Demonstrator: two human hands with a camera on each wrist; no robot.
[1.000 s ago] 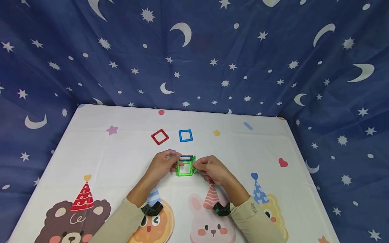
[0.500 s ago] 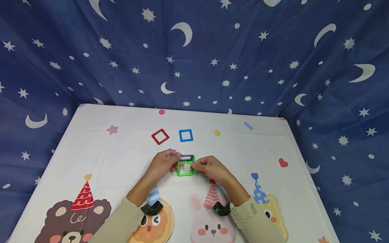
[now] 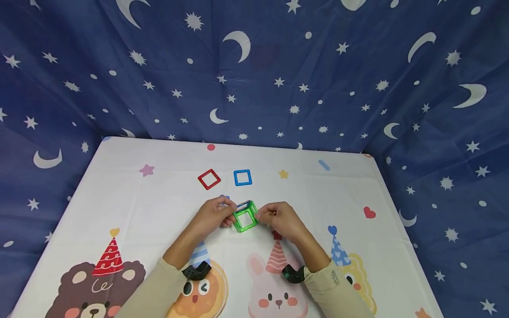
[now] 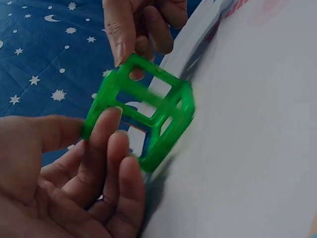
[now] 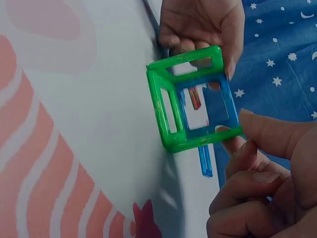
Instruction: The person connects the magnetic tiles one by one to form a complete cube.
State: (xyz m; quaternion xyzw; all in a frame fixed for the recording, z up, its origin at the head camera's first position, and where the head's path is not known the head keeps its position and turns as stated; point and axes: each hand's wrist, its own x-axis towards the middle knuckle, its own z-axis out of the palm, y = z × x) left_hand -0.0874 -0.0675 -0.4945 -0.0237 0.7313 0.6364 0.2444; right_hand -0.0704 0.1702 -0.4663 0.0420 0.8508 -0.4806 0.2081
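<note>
Both hands had the work: left hand (image 3: pixel 214 214) and right hand (image 3: pixel 280 219) each pinched an edge of the box-shaped frame (image 4: pixel 143 94), held tilted between them. Glossy, plastic-looking square rims, green plus one blue, see-through centres. Red square (image 3: pixel 214 184) and blue square (image 3: pixel 244 184) lay flat beyond, same hollow shape, well apart from the box. White tablecloth (image 3: pixel 318 198) was smooth, cartoon-printed. Right sleeve (image 3: pixel 338 287) carried small lettering, illegible.
</note>
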